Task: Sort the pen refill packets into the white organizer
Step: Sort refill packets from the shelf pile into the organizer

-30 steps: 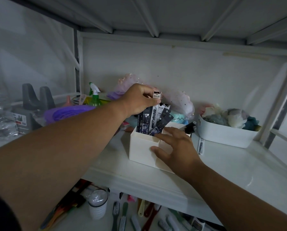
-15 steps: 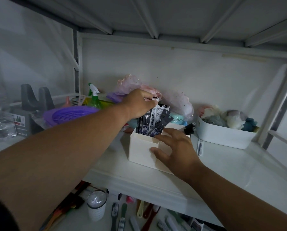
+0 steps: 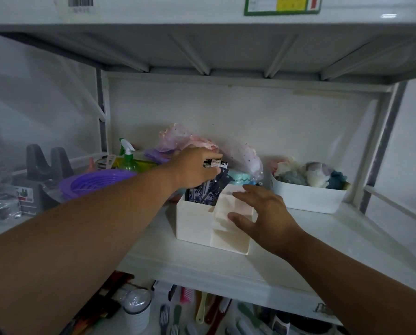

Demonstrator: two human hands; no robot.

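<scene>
Near shelf's (image 3: 298, 238) front edge: left hand (image 3: 194, 169) clamps refill packets (image 3: 208, 192) into white organizer's (image 3: 194, 226) back-left compartment; right hand (image 3: 262, 213), fingers spread, steadies it. Next: release, straighten.

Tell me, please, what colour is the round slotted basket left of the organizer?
Purple; the slotted basket shows best in the head view, the only one.

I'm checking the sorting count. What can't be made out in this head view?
- How many pen refill packets there are: the left hand covers their tops, the white organizer wall hides their bases.
- Packet print: too small, dim.
- Organizer's right compartments: partly behind the right hand.
</scene>
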